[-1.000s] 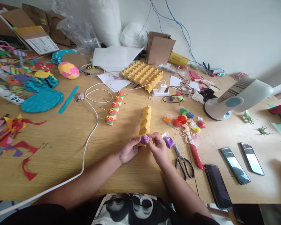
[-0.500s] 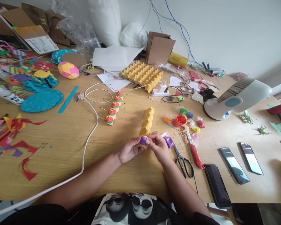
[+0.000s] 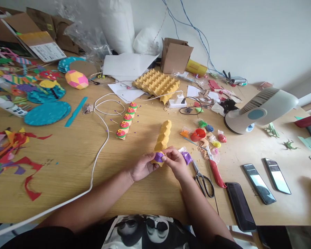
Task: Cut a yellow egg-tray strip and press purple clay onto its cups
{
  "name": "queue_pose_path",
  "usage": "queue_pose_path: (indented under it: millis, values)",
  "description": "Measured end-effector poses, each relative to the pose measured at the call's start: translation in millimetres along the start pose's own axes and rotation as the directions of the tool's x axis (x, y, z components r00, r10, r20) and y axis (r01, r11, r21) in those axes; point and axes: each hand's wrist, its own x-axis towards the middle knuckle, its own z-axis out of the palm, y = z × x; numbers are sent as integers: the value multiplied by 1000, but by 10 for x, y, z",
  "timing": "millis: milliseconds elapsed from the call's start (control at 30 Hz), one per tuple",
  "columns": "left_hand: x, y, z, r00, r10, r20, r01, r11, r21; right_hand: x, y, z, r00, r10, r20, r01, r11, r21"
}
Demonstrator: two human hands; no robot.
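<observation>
A yellow egg-carton strip (image 3: 163,134) points away from me, its near end held between both hands. Purple clay (image 3: 159,157) covers the bump at that near end. My left hand (image 3: 144,166) grips the strip from the left, thumb beside the clay. From the right, my right hand (image 3: 175,161) pinches at the clay with thumb and forefinger on it. A bag of purple clay (image 3: 187,158) lies just right of my right hand. Further off to the left stands a decorated caterpillar (image 3: 126,121) of red, green and tan bumps with pin-like legs.
Scissors (image 3: 204,180) and a red-handled knife (image 3: 217,173) lie to the right, beside several phones (image 3: 241,206). Small clay bags surround a red cup (image 3: 198,135). A white cable (image 3: 94,166) crosses the left side. A white fan (image 3: 261,109) and an egg tray (image 3: 157,84) stand farther back.
My right thumb has shifted slightly on the purple clay, which now shows a bit more of its surface. Both hands keep their hold, and the view has tilted slightly.
</observation>
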Motion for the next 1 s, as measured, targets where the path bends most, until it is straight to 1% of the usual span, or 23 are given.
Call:
queue_pose_path:
  millis: [100, 167, 267, 300, 367, 467, 567, 767, 1000]
  values:
    - [6, -10, 33, 999, 38, -22, -38, 999, -34, -19, -24, 28, 1000, -28, -4, 28, 997, -69]
    - [10, -16, 49, 998, 52, -18, -52, 998, -42, -45, -40, 63, 995, -95, -22, 88, 975, -206]
    - [16, -32, 50, 999, 53, 10, -53, 998, -16, -85, -33, 126, 964, -244, -104, 169, 866, -471]
    - [18, -39, 47, 998, 50, 24, -50, 999, -4, -93, -22, 144, 950, -285, -129, 176, 829, -531]
    - [20, -51, 38, 998, 40, 45, -40, 999, 11, -100, 7, 168, 929, -337, -154, 185, 781, -596]
    - [18, -54, 31, 998, 33, 49, -34, 999, 17, -92, 28, 170, 922, -367, -122, 217, 752, -622]
    - [12, -41, 40, 999, 29, 41, -30, 999, 19, -82, -5, 147, 929, -362, -76, 244, 754, -610]
    - [1, -8, 66, 1000, 16, 5, -16, 1000, -25, -67, -109, 101, 950, -313, -16, 248, 783, -570]
    - [3, 5, 48, 998, 16, -57, -18, 999, -46, -39, -132, 41, 971, -238, 30, 220, 835, -505]
